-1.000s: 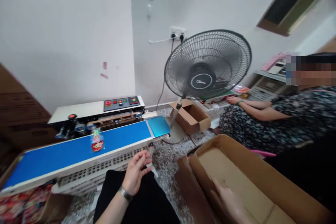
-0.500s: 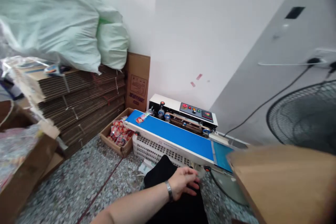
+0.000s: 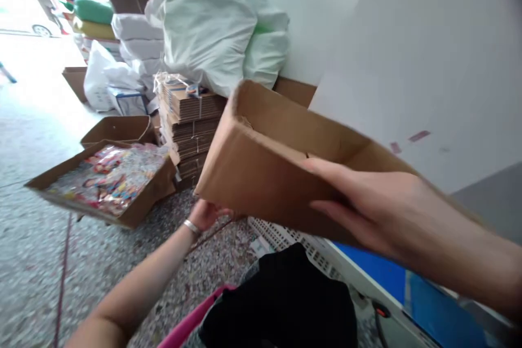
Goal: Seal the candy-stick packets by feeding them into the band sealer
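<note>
A shallow open cardboard box (image 3: 277,185) hangs tilted in front of me, over the sealing machine's blue belt (image 3: 373,266). My right hand (image 3: 359,196) grips its near wall, thumb at the rim and fingers along the outside. By the lower left corner of the box is my left hand (image 3: 206,215), its fingers stretched out to the right just below the underside. Whether those fingertips touch the cardboard I cannot tell. A metal band circles the left wrist.
At left, a wide carton (image 3: 130,215) of small wrapped packets stands on the speckled floor (image 3: 28,250). Behind it are tied stacks of flat cardboard (image 3: 191,136) under pale green sacks (image 3: 207,32). A white perforated crate (image 3: 277,234) sits below the belt.
My view has swung left. The cardboard box has come from the right into the middle, now with my right hand visible on it. My left hand has moved left to its lower corner.
</note>
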Available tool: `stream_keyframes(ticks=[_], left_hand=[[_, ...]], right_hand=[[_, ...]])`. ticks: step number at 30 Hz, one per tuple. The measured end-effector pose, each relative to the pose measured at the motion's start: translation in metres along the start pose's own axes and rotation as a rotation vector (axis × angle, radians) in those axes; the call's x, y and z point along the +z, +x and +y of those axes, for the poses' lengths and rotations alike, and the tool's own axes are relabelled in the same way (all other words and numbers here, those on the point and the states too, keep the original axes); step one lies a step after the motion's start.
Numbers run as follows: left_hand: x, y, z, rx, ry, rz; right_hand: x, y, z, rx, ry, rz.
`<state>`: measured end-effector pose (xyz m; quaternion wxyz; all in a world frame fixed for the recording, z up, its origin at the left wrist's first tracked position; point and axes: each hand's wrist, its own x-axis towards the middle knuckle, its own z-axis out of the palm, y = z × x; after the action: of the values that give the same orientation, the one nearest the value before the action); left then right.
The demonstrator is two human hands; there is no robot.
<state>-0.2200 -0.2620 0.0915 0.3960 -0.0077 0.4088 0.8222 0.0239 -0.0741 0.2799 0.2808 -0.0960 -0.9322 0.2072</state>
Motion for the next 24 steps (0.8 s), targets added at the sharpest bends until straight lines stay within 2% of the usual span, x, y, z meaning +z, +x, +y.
stream_keyframes(ticks=[1, 2, 4, 6, 8, 11, 15, 17, 19, 21, 24], left_hand=[[-0.019, -0.002, 0.022, 0.033, -0.012, 0.031], [-0.036, -0.006, 0.04, 0.054, -0.018, 0.048], [-0.062, -0.021, 0.064, 0.063, -0.015, 0.027], [-0.077, -0.042, 0.071, 0.033, -0.009, 0.058], [-0.086, -0.062, 0.064, -0.006, -0.015, 0.096], [-0.096, -0.078, 0.04, -0.032, 0.032, 0.143], [-0.122, -0.085, 0.012, -0.023, 0.283, 0.377], [-0.142, -0.095, 0.006, -0.021, 0.324, 0.465], [-0.167, -0.113, 0.011, -0.021, 0.339, 0.517], [-0.197, -0.139, 0.024, -0.054, 0.389, 0.616], [-0.239, -0.188, 0.046, -0.13, 0.519, 0.824]], right_hand=[[0.016, 0.023, -0.013, -0.129, -0.087, -0.169], [0.033, 0.04, -0.024, -0.252, -0.145, -0.25], [0.066, 0.056, -0.036, -0.435, -0.264, -0.346], [0.097, 0.053, -0.038, -0.578, -0.371, -0.383], [0.129, 0.041, -0.035, -0.696, -0.449, -0.405], [0.18, 0.022, -0.028, -0.841, -0.475, -0.434], [0.237, 0.004, -0.031, -0.973, -0.427, -0.488], [0.253, -0.003, -0.034, -0.989, -0.393, -0.458], [0.261, -0.008, -0.035, -0.979, -0.348, -0.39], [0.263, -0.011, -0.033, -0.952, -0.301, -0.338], [0.264, -0.015, -0.022, -0.922, -0.256, -0.334]])
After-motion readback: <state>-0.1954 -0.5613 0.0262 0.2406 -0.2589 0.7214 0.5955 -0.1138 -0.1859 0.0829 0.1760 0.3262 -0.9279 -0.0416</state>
